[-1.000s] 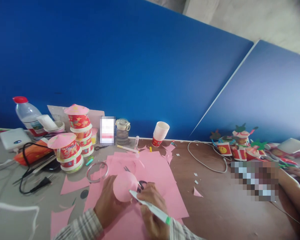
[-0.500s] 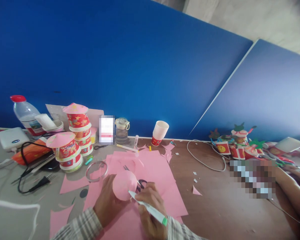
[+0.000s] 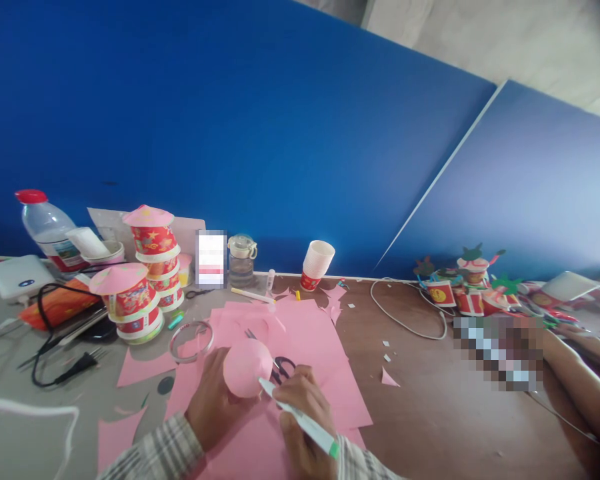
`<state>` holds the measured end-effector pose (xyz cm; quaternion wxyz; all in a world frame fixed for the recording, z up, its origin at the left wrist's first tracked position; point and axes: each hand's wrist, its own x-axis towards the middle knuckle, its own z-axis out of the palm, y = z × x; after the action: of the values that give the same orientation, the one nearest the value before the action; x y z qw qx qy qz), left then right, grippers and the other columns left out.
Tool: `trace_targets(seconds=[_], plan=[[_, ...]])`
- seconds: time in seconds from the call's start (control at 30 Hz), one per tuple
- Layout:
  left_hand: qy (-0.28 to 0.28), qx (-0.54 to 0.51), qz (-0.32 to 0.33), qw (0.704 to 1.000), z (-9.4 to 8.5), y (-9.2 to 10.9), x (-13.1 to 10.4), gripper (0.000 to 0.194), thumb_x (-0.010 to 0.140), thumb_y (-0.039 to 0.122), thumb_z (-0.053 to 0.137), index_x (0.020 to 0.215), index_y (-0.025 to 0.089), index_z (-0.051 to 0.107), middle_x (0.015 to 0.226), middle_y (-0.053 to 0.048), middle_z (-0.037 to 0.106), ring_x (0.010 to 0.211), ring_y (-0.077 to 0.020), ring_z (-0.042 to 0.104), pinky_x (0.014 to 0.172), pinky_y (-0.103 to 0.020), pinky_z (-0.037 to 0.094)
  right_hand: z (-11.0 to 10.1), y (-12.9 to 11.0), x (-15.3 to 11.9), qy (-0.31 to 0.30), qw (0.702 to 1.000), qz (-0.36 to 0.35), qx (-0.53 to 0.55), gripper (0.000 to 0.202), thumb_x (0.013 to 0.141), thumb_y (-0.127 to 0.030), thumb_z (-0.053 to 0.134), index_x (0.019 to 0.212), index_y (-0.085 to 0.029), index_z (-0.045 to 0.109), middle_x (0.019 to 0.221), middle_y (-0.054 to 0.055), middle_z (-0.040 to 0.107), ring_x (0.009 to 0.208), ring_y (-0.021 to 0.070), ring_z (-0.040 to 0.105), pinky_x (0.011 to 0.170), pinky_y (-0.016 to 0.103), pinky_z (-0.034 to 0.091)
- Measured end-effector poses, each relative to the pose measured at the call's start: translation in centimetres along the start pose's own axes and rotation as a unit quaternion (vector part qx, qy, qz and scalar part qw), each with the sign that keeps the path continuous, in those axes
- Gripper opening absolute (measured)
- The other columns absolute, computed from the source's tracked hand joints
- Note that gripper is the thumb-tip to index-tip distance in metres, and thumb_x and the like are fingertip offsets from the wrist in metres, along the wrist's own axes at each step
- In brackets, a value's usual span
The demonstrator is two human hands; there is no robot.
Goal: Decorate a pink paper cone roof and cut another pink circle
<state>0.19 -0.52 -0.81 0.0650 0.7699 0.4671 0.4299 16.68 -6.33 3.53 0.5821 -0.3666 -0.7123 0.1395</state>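
A pink paper cone (image 3: pixel 247 368) is gripped at its left and lower edge by my left hand (image 3: pixel 213 403), some fingers hidden beneath it. My right hand (image 3: pixel 305 413) is closed around a white marker pen (image 3: pixel 307 427) with a green end. The marker's tip is at the cone's lower right edge; whether it touches I cannot tell. Under both hands lie large pink paper sheets (image 3: pixel 325 360). Black-handled scissors (image 3: pixel 283 369) rest on the paper just behind the cone, partly covered by it. Left of the cone is a roll of tape (image 3: pixel 191 341).
Stacked red paper cups with pink cone tops (image 3: pixel 130 300) stand at left, near a plug (image 3: pixel 83 365) and a bottle (image 3: pixel 50 230). Behind the paper are a glass jar (image 3: pixel 241 261) and white cups (image 3: pixel 319 257). At right, another person's arm (image 3: pixel 575 383) rests near decorated cups (image 3: pixel 473 303).
The view has shifted slightly, so everything sits a little further left. The cone has tilted a bit in my left hand, and the marker stays at its edge.
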Motion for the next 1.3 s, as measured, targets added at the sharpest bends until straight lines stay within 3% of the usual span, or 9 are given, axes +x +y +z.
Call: trace_targets(seconds=[0.23, 0.47, 0.57, 0.7, 0.77, 0.83, 0.97, 1.13, 1.3], plan=[[-0.004, -0.002, -0.008, 1.000, 0.1, -0.2, -0.1, 0.034, 0.044, 0.036, 0.069, 0.075, 0.027, 0.057, 0.077, 0.000, 0.055, 0.077, -0.0273, 0.052, 0.064, -0.043, 0.048, 0.6, 0.1, -0.4, 0.015, 1.000, -0.012, -0.023, 0.016, 0.080, -0.028, 0.051, 0.093, -0.030, 0.060, 0.068, 0.001, 0.065, 0.056, 0.0231, 0.060, 0.067, 0.048, 0.047], [-0.018, -0.021, -0.018, 0.999, 0.0, 0.0, 0.1, 0.034, 0.045, 0.031, 0.070, 0.076, 0.027, 0.057, 0.076, 0.001, 0.054, 0.072, -0.0236, 0.052, 0.063, -0.039, 0.048, 0.4, 0.3, -0.6, -0.023, 0.999, -0.022, -0.026, 0.020, 0.078, -0.024, 0.053, 0.095, -0.031, 0.059, 0.068, 0.000, 0.066, 0.055, 0.0218, 0.061, 0.070, 0.047, 0.047], [-0.016, -0.024, -0.023, 0.999, 0.0, -0.1, 0.0, 0.033, 0.045, 0.029, 0.069, 0.076, 0.027, 0.056, 0.075, 0.001, 0.054, 0.072, -0.0238, 0.053, 0.063, -0.040, 0.048, 0.5, 0.2, -0.6, -0.009, 0.999, -0.026, -0.018, 0.018, 0.081, -0.030, 0.049, 0.095, -0.032, 0.060, 0.067, 0.000, 0.065, 0.053, 0.0213, 0.060, 0.067, 0.045, 0.047], [-0.003, -0.021, -0.021, 1.000, 0.0, -0.2, -0.1, 0.041, 0.041, 0.037, 0.072, 0.077, 0.026, 0.056, 0.077, -0.001, 0.055, 0.075, -0.0269, 0.053, 0.063, -0.043, 0.048, 0.1, 0.1, 0.2, 0.021, 1.000, -0.012, 0.006, 0.026, 0.087, -0.042, 0.039, 0.103, -0.030, 0.057, 0.060, -0.001, 0.063, 0.050, 0.0190, 0.056, 0.062, 0.039, 0.048], [0.009, -0.018, -0.021, 1.000, 0.1, -0.2, 0.0, 0.045, 0.039, 0.037, 0.073, 0.079, 0.026, 0.055, 0.076, -0.001, 0.056, 0.072, -0.0263, 0.053, 0.061, -0.042, 0.048, -0.2, 0.5, 1.2, 0.008, 0.999, 0.045, 0.016, 0.026, 0.088, -0.039, 0.038, 0.102, -0.028, 0.056, 0.064, 0.000, 0.062, 0.059, 0.0193, 0.057, 0.064, 0.036, 0.048], [0.014, -0.018, -0.020, 1.000, 0.1, -0.1, 0.1, 0.047, 0.039, 0.035, 0.073, 0.081, 0.027, 0.055, 0.075, 0.000, 0.057, 0.070, -0.0250, 0.054, 0.060, -0.040, 0.047, -0.2, 1.3, 2.3, -0.024, 0.994, 0.106, 0.031, 0.024, 0.087, -0.036, 0.040, 0.100, -0.025, 0.057, 0.082, 0.003, 0.063, 0.078, 0.0212, 0.059, 0.072, 0.035, 0.049], [0.010, -0.016, -0.019, 1.000, 0.0, 0.2, 0.3, 0.045, 0.042, 0.033, 0.072, 0.084, 0.028, 0.055, 0.077, 0.001, 0.058, 0.073, -0.0248, 0.054, 0.063, -0.040, 0.047, 1.0, 3.4, 3.7, -0.088, 0.981, 0.129, 0.119, 0.046, 0.083, -0.043, 0.048, 0.122, -0.022, 0.039, 0.118, 0.009, 0.053, 0.110, 0.0248, 0.049, 0.093, 0.036, 0.041], [0.000, -0.007, -0.003, 1.000, -0.2, 0.5, 0.3, 0.034, 0.051, 0.035, 0.065, 0.083, 0.029, 0.055, 0.073, 0.000, 0.059, 0.070, -0.0244, 0.054, 0.062, -0.041, 0.047, 2.7, 3.7, 4.3, -0.163, 0.962, 0.131, 0.174, 0.055, 0.078, -0.047, 0.053, 0.124, -0.023, 0.035, 0.122, 0.009, 0.048, 0.111, 0.0243, 0.048, 0.096, 0.036, 0.039], [-0.021, 0.026, 0.030, 0.999, -0.2, 0.8, 0.5, 0.022, 0.058, 0.033, 0.060, 0.080, 0.030, 0.057, 0.070, 0.000, 0.060, 0.067, -0.0233, 0.055, 0.063, -0.041, 0.045, 2.8, 2.5, 4.9, -0.214, 0.956, 0.136, 0.149, 0.052, 0.073, -0.037, 0.063, 0.119, -0.022, 0.043, 0.118, 0.005, 0.052, 0.109, 0.0222, 0.050, 0.096, 0.030, 0.037]])
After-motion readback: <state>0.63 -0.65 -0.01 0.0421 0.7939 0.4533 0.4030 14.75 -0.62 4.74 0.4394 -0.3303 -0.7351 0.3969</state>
